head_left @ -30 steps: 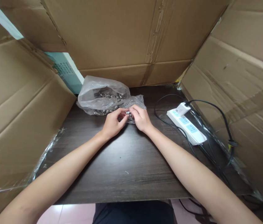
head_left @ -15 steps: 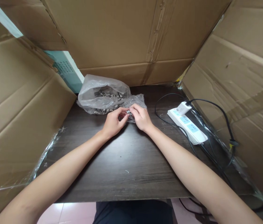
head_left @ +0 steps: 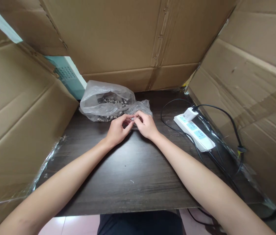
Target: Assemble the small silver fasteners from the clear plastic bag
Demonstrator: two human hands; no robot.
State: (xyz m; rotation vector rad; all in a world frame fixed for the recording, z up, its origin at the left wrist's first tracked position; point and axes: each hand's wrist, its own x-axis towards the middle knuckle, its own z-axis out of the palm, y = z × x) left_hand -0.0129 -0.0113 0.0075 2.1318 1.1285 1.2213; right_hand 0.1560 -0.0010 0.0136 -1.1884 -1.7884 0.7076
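Both hands meet over the dark table, near a large clear plastic bag (head_left: 93, 98) of small metal parts (head_left: 114, 101). Between my fingertips is a small shiny metal part (head_left: 132, 119), too small to make out in detail. My left hand (head_left: 118, 129) pinches it from the left with thumb and fingers. From the right, my right hand (head_left: 147, 124) is closed at the same part, its thumb and forefinger together. A smaller crumpled clear bag (head_left: 144, 105) lies just behind and partly under my right hand.
On the right of the table (head_left: 123, 186) lies a white power strip (head_left: 194, 132) with a white plug adapter (head_left: 190, 114) and black cables (head_left: 226, 111). Cardboard walls (head_left: 118, 36) enclose the left, back and right sides.
The fingers of my right hand have shifted slightly around the small metal part, and less of the metal shows. The whole view has moved a little.
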